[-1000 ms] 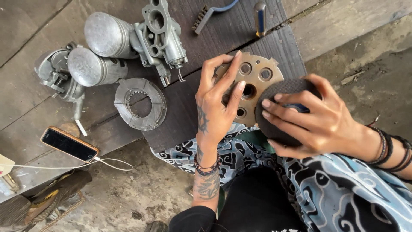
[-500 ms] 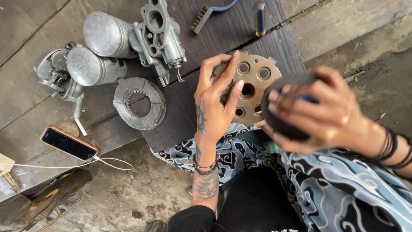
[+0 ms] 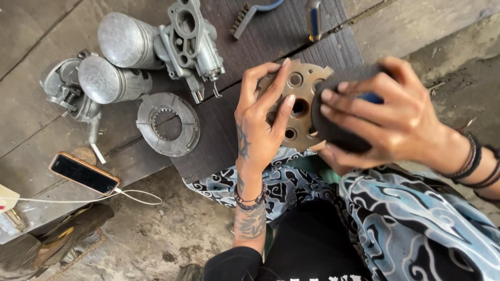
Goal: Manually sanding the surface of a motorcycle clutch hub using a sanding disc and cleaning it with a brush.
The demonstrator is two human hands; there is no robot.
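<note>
My left hand (image 3: 261,118) grips a round brownish metal plate with several holes (image 3: 298,93), held upright over my lap. My right hand (image 3: 388,117) holds a dark abrasive pad (image 3: 336,132) pressed against the plate's right side. The pad covers part of the plate. Beaded bracelets circle both wrists.
On the wooden boards lie two grey metal cylinders (image 3: 124,39) (image 3: 107,79), a carburettor body (image 3: 190,39), a toothed metal ring (image 3: 169,124), a wire brush (image 3: 250,14) and a screwdriver handle (image 3: 313,20). A phone (image 3: 84,173) with a white cable (image 3: 130,196) rests at the lower left.
My right hand has slid the pad across the plate, upward and leftward. The left hand keeps its grip on the plate.
</note>
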